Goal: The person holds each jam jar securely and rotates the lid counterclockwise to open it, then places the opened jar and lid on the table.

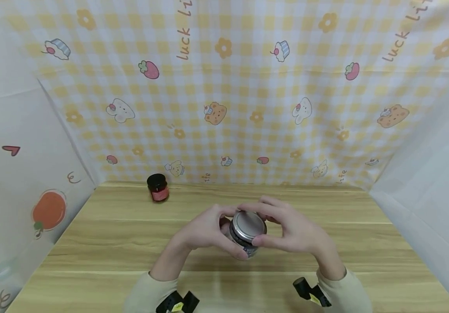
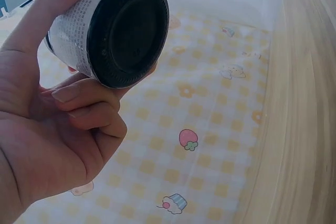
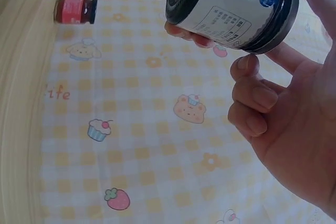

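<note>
A dark jar with a white and blue printed label [image 3: 226, 11] and a silver lid [image 1: 249, 225] is held up above the table, lid upward and tilted. My left hand [image 1: 210, 230] grips the jar's body, thumb on the near side and fingers round the far side. The jar's black base [image 2: 131, 35] shows in the left wrist view. My right hand [image 1: 292, 224] has its thumb and forefinger at opposite edges of the lid; its other fingers [image 3: 254, 98] are curled beneath. The lid sits on the jar; whether it is loose I cannot tell.
A small dark-red jar [image 1: 157, 188] with a black lid and red label stands at the back left of the wooden table [image 1: 103, 243]. A yellow checked cloth [image 1: 247, 91] hangs behind the table, with white sheets [image 1: 21, 117] at both sides.
</note>
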A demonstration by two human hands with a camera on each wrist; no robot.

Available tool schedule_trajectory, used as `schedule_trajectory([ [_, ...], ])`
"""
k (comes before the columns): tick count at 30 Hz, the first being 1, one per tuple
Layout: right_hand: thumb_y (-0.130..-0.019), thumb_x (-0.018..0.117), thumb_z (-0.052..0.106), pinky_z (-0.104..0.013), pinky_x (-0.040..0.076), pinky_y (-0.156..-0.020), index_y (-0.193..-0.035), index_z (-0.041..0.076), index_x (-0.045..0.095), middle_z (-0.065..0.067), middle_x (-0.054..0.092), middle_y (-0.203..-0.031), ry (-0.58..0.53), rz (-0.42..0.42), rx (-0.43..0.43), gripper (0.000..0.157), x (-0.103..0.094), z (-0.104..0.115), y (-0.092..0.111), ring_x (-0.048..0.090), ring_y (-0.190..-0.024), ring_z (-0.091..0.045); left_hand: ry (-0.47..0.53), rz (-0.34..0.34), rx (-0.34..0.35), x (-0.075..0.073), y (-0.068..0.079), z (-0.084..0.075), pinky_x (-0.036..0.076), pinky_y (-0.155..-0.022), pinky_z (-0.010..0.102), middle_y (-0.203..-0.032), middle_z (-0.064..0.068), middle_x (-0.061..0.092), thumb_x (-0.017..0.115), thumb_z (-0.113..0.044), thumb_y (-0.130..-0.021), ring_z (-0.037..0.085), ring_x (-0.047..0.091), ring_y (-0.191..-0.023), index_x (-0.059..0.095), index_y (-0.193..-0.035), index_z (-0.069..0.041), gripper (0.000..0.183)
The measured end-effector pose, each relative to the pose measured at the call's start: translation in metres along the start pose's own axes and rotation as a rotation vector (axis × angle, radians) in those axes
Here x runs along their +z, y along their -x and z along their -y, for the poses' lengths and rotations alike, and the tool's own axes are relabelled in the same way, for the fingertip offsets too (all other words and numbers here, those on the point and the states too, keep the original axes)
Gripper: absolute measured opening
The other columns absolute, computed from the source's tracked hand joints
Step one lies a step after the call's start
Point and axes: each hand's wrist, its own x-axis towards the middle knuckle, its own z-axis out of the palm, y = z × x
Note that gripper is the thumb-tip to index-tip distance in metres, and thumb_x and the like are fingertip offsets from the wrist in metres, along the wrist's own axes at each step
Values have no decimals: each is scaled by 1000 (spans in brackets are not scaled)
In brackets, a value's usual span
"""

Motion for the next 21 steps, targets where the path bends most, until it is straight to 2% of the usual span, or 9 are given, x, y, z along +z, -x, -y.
schedule_trajectory([
  [4, -91, 77, 27, -26, 46, -67, -146, 18, 51, 10, 49, -93, 72, -34, 64, 61, -2, -1, 1, 49, -82, -8, -72, -58, -20, 0, 0, -2, 54, -65, 25, -98, 5, 73, 90, -8, -72, 13, 65, -69, 72, -113, -10, 45],
  [8, -91, 76, 36, -26, 45, -67, -144, 18, 52, 12, 50, -87, 140, -65, 143, 61, -2, 2, -1, 49, -78, -7, -233, -174, -62, 4, 0, -6, 48, -59, 24, -95, -2, 72, 94, -21, -68, 10, 55, -63, 74, -109, -19, 46],
  [11, -90, 75, 46, -25, 45, -63, -142, 17, 53, 13, 53, -86, 191, -66, 201, 64, 1, 6, -3, 50, -74, -5, -357, -265, -101, 8, 0, -7, 50, -62, 27, -99, -7, 69, 96, -30, -63, 12, 57, -70, 75, -110, -24, 51],
  [14, -88, 73, 56, -24, 45, -59, -140, 18, 54, 14, 55, -86, 242, -59, 251, 68, 5, 8, -6, 51, -71, -4, -445, -332, -134, 11, -1, -8, 51, -66, 31, -105, -9, 67, 96, -36, -61, 15, 59, -80, 74, -116, -22, 61],
  [17, -87, 71, 61, -24, 45, -55, -140, 19, 54, 13, 57, -85, 269, -57, 298, 70, 9, 9, -7, 50, -64, -3, -522, -376, -162, 14, -3, -8, 50, -69, 32, -111, -9, 66, 96, -38, -60, 14, 58, -86, 73, -123, -19, 70],
  [21, -86, 69, 64, -24, 42, -49, -138, 19, 54, 12, 57, -83, 283, -65, 348, 70, 11, 8, -7, 46, -55, -3, -602, -422, -204, 18, -5, -9, 51, -78, 38, -118, -2, 67, 96, -38, -60, 16, 60, -96, 72, -124, -13, 73],
])
